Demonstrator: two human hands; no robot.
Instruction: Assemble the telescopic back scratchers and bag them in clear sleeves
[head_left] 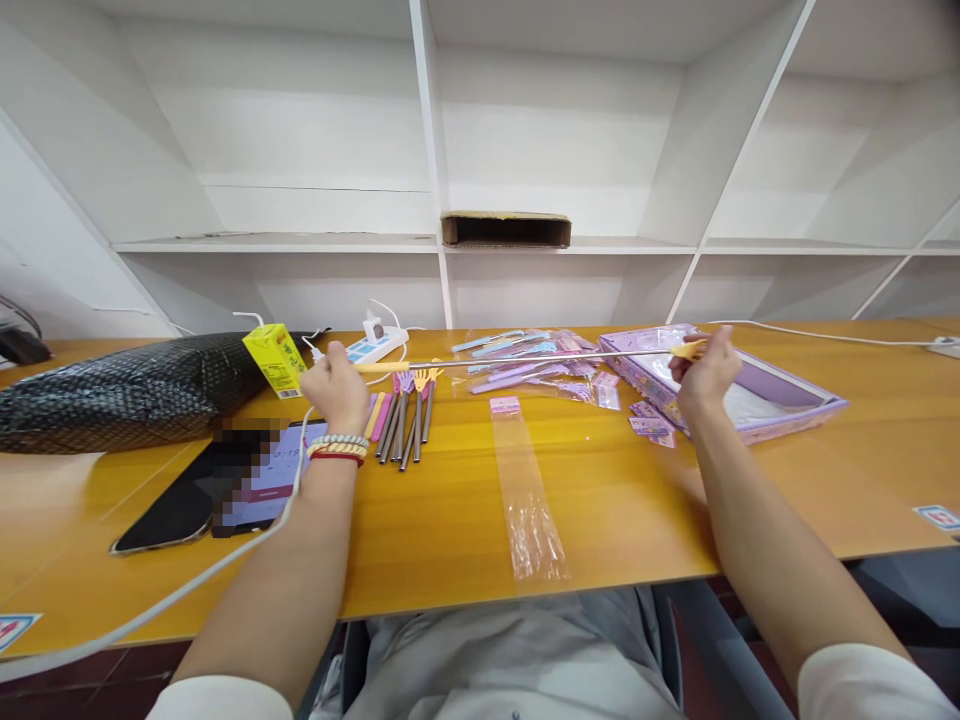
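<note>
A thin metal rod with yellow ends, a telescopic back scratcher (517,360), is stretched level above the table between my hands. My left hand (337,388) is closed round its yellow handle. At the other end, my right hand (705,370) is closed on the yellow hand-shaped head. Below and to the right of my left hand lie several short back scratchers (405,420) with purple, pink and orange heads. A clear plastic sleeve (525,490) with a pink top lies flat in front of me. Behind it are several packaged scratchers (525,362) in clear bags.
A purple open box (795,400) is beside my right hand, with small purple cards (652,425) near it. To the left are a black wrapped package (135,390), yellow drink carton (275,360), two phones (169,500) and a white cable (187,585). A power strip (379,345) stands behind.
</note>
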